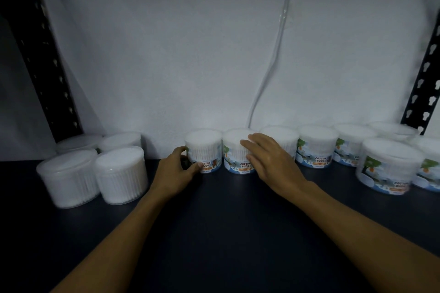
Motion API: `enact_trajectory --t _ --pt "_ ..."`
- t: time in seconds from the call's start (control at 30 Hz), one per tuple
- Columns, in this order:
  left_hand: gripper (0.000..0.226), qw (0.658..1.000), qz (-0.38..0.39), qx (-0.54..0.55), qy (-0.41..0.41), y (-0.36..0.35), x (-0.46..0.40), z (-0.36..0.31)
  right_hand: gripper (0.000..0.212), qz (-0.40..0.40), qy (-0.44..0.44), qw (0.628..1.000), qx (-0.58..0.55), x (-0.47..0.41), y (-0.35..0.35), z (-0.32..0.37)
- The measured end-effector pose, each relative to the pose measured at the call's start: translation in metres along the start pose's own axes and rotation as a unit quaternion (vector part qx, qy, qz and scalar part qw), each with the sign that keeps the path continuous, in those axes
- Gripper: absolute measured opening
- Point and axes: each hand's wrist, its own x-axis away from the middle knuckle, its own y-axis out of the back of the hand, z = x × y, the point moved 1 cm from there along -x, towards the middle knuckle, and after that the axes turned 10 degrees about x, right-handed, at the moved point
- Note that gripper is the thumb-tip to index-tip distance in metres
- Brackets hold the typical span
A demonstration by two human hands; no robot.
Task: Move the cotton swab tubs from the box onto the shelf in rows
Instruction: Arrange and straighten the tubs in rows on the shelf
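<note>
Against the back wall of the dark shelf (226,221), the left hand (175,173) cups the end cotton buds tub (203,153) at its left side, fingers curled round it, while the right hand (269,162) lies spread over its neighbouring tub (235,150), both upright in the row.

This looked like a shop stockroom or storage area. A dark shelf (226,233) on slotted black metal uprights (426,74) stood against a bare white wall (166,54). Many identical retail-labelled cotton swab tubs (315,147) sat on it in rows.
</note>
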Motion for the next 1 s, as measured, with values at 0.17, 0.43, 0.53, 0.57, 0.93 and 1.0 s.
enact_trajectory --t 0.17,0.43,0.53,0.57,0.93,1.0 --pt "0.058 1.0 -0.001 0.009 -0.001 0.0 0.0 -0.001 0.037 -0.002 -0.001 1.0 -0.004 0.0 -0.001 0.0" --pt "0.057 1.0 -0.001 0.01 0.001 0.0 0.0 -0.001 0.036 0.0 -0.004 1.0 -0.005 0.0 0.0 0.001" --pt "0.058 1.0 0.001 0.01 0.005 0.0 0.0 -0.001 0.037 0.0 -0.009 1.0 -0.001 0.0 0.001 0.002" --pt "0.058 1.0 0.002 0.009 0.005 0.0 0.0 -0.001 0.038 -0.001 -0.008 1.0 0.002 0.0 0.002 0.003" --pt "0.077 0.999 -0.02 -0.005 0.03 0.005 0.014 -0.01 0.032 -0.036 0.066 0.994 0.084 0.007 0.017 0.024" --pt "0.075 0.999 -0.017 -0.032 0.038 0.007 0.02 -0.009 0.032 -0.029 0.091 0.992 0.083 0.009 0.02 0.032"
